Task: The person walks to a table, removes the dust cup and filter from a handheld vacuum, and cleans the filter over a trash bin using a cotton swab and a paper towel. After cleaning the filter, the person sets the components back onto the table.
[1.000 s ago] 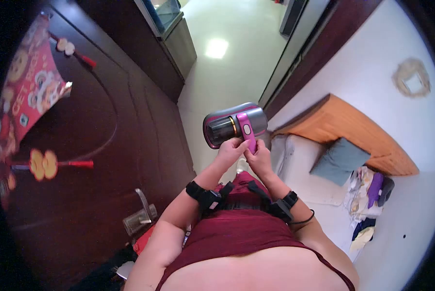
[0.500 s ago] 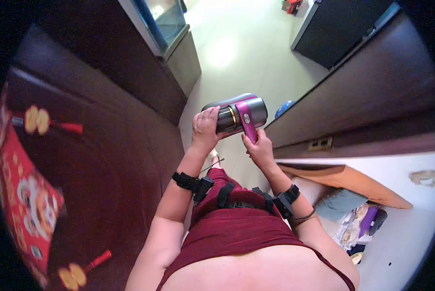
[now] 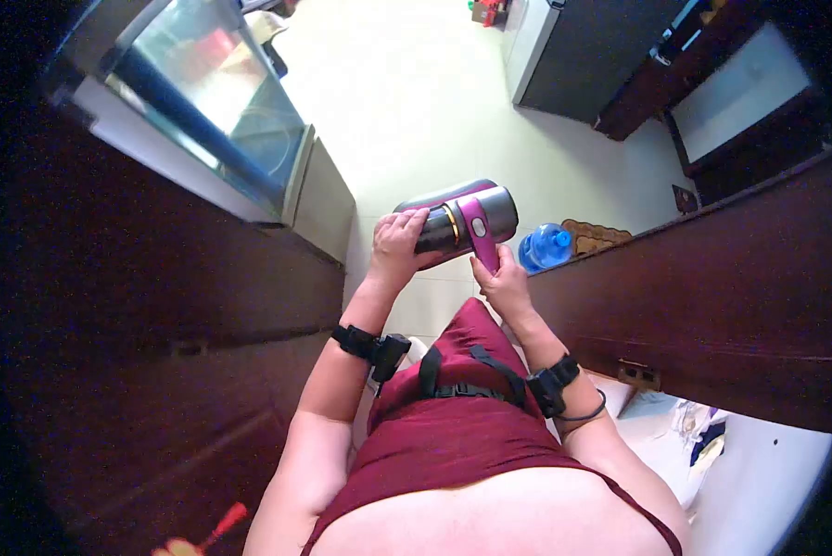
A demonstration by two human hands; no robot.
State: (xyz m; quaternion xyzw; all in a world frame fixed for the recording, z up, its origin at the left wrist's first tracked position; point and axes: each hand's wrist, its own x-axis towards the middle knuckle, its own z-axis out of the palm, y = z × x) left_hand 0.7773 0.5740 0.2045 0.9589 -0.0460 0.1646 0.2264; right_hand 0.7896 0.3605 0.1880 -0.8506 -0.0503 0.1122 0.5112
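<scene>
A handheld vacuum cleaner [image 3: 501,211], grey and magenta with a dark see-through cylinder and a gold ring, is held out in front of my body in both hands. My left hand [image 3: 397,248] is wrapped around the dark cylinder end, fingers over its top. Lower down, my right hand [image 3: 506,285] grips the magenta handle, just below a pale oval button. The wide grey head of the vacuum lies on the far side, partly hidden behind the body.
I stand in a doorway, with a dark wooden door [image 3: 694,287] on the right. Beyond its edge stands a blue water bottle [image 3: 547,246]. A glass tank [image 3: 240,111] on a cabinet [image 3: 321,199] is at left, a dark cabinet [image 3: 583,65] at far right. Pale tiled floor [image 3: 406,120] stretches ahead.
I have moved forward through the doorway. The red door decoration has slid mostly out of view, and the blue bottle and tank show more fully. Both hands keep their hold on the vacuum.
</scene>
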